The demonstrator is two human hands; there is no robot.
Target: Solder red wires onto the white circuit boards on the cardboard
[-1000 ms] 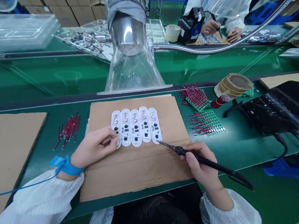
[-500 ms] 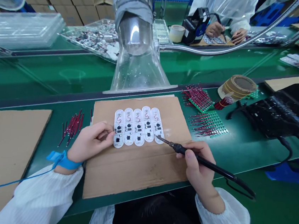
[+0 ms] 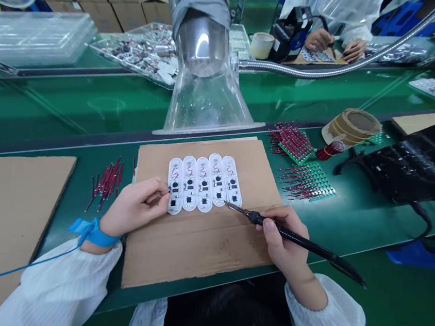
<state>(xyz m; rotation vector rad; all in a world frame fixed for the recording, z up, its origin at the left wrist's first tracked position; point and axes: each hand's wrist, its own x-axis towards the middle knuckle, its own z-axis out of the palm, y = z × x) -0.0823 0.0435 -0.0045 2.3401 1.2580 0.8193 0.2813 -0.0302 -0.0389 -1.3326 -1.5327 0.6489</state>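
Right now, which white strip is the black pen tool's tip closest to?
The rightmost white circuit board of the five: the soldering iron's tip is at its lower end; the others sit farther away.

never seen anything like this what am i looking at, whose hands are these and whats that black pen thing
These are one person's own bare hands, filmed by a single head-worn camera looking forward and down. The right hand holds a slim black soldering iron like a pen, its tip beside a row of five white oblong circuit boards. The boards lie on a brown cardboard sheet on a green workbench. The left hand touches the row's left end, with a blue wrist strap around its wrist. A clear plastic funnel hood stands just beyond the cardboard.
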